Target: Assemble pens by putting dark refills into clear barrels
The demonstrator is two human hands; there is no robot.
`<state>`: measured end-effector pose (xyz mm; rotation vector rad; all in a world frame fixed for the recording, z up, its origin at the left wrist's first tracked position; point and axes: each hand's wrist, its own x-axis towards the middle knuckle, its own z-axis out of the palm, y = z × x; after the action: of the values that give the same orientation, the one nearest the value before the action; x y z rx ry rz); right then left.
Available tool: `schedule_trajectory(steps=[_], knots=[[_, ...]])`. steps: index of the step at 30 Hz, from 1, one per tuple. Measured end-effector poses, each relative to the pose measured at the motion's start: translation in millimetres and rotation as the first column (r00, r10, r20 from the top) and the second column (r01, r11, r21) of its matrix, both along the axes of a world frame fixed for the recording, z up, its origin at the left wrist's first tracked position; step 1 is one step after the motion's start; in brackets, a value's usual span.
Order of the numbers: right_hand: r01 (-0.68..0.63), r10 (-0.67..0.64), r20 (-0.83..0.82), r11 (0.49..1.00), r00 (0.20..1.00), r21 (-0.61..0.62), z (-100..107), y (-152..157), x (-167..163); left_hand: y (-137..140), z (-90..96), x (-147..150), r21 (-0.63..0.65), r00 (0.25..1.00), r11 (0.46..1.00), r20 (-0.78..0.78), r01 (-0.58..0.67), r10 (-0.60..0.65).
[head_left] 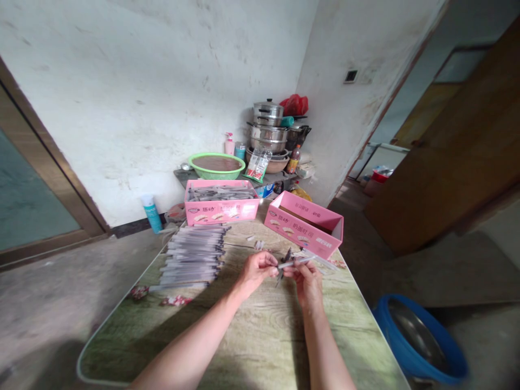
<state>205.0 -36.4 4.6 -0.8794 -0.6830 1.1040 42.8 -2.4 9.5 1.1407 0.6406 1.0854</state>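
My right hand (307, 277) is closed around a slim, translucent pen (293, 263) above the wooden-patterned table (268, 341). My left hand (259, 267) pinches at the pen's left end; whether it grips a separate small part there is too small to tell. Beneath and between the hands lies a small pile of dark pen parts (280, 277). More clear pen pieces (325, 263) rest just past my right hand. On the left of the table, many similar pens (190, 260) lie side by side in a broad row, dark ends to the right.
A pink box (221, 211) full of pens stands at the table's far edge. Beside it, another pink box (304, 228) is angled. Behind are a green basin (217, 172) and stacked pots (268, 130). A blue tub (422, 341) sits right of the table, a spray can (151, 214) left.
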Motion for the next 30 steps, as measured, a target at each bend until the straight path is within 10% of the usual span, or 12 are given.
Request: schedule_trajectory(steps=[30], knots=[[0.026, -0.025, 0.028, 0.999, 0.999, -0.039, 7.5, -1.7, -8.1, -0.6, -2.2, -2.7, -0.029, 0.992, 0.998, -0.116, -0.062, 0.059]])
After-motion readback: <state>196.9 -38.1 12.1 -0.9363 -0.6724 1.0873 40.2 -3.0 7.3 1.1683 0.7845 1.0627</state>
